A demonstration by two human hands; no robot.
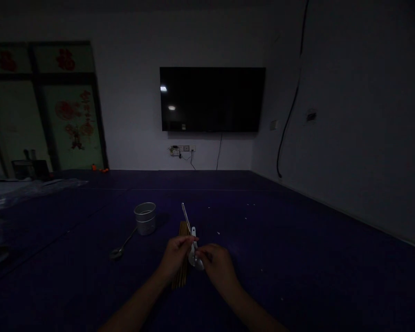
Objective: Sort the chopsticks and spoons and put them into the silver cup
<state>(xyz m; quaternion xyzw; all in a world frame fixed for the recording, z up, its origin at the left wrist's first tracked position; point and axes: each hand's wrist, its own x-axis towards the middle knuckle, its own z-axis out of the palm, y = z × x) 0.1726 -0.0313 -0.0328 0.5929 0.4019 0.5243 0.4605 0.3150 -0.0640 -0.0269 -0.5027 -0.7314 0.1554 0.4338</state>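
Note:
My left hand (177, 250) pinches the slim shiny handle of a metal spoon (185, 214), which slants up and away from me. Lower on the same spoon, the fingertips of my right hand (217, 261) are pinched together. Its lower end is partly hidden by my fingers. Just beneath lies a white spoon (193, 230) with a hole at the tip of its handle; its bowl shows between my hands. A row of wooden chopsticks (180, 276) lies side by side under and beside my left hand.
A metal cup (145, 221) stands left of my hands, with another spoon (116, 253) lying by it. Small white scraps (218, 233) dot the dark blue surface (297, 258). Clear plastic sheeting (38, 189) lies at far left. A television (212, 99) hangs on the wall.

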